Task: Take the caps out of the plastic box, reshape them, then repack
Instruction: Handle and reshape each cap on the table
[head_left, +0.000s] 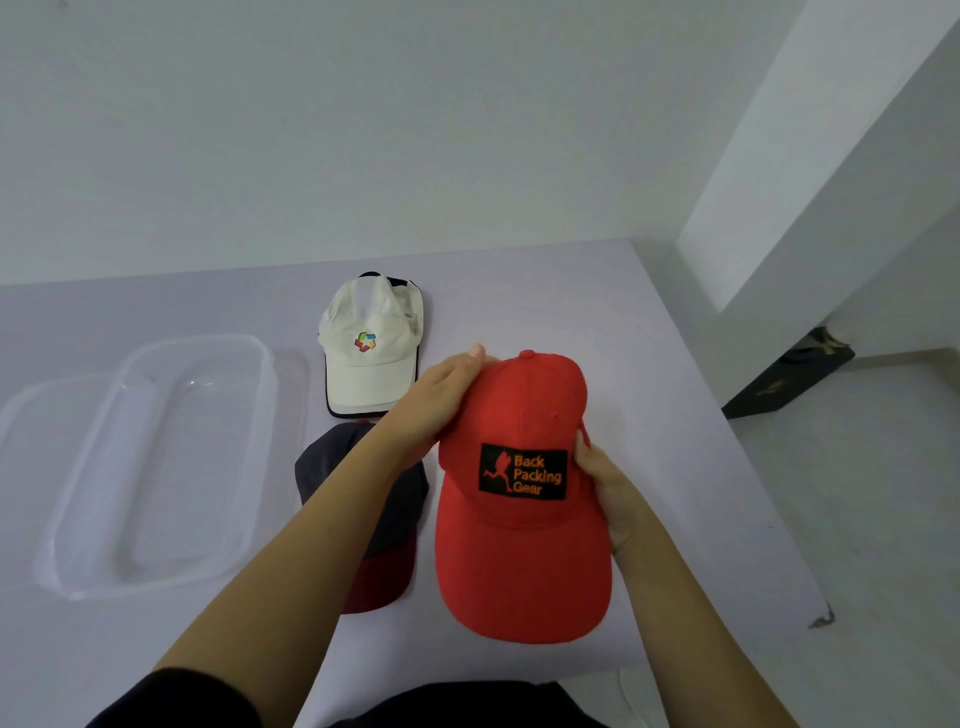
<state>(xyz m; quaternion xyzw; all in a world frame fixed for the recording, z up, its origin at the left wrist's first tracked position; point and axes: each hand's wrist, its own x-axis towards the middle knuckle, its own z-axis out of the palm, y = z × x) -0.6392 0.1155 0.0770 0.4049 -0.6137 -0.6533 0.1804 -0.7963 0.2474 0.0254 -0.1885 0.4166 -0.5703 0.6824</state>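
A left hand (448, 397) and right hand (609, 496) hold a red fabric baseball cap (519, 415) right of the clear plastic box (171, 467), each grip clamped on one side of the crown. The crown looks soft and light and the brim stiffer, so the crown's sides seem the best hold.

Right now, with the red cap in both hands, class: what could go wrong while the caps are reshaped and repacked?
1. The left hand and right hand grip the red cap by the sides of its crown; a hard squeeze may crease it.
2. The left forearm passes over the dark cap; lowering it could flatten that crown.
3. The plastic box looks snug for three caps, the white cap included; repacking might crush them.
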